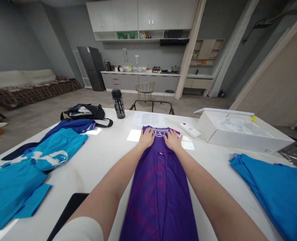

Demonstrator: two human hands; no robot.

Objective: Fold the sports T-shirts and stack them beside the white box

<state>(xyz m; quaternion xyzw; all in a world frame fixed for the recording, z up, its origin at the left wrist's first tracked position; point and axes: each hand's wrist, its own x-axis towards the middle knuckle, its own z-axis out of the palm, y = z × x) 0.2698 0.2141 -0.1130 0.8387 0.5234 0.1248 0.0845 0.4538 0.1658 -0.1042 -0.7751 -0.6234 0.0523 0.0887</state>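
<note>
A purple shirt (160, 187) with pinkish patterning lies lengthwise down the middle of the white table (100, 167), folded into a long strip. Its near end runs out of the bottom of the view. At the far end, a turned-over section shows a white line design and small bits of red. My left hand (147, 138) rests on the left side of that end, fingers stretched forward over the cloth. On the right side lies my right hand (172, 140), its fingers likewise extended and apart. Both palms face down, touching the fabric, with the white design between them.
Blue shirts (15, 190) and a black bag (85, 112) lie on the left. A dark bottle (118, 104) and printed paper (148, 119) are at the back. Rightward are a white device (190, 130), an open white box (241, 139) and a folded blue garment (276, 187).
</note>
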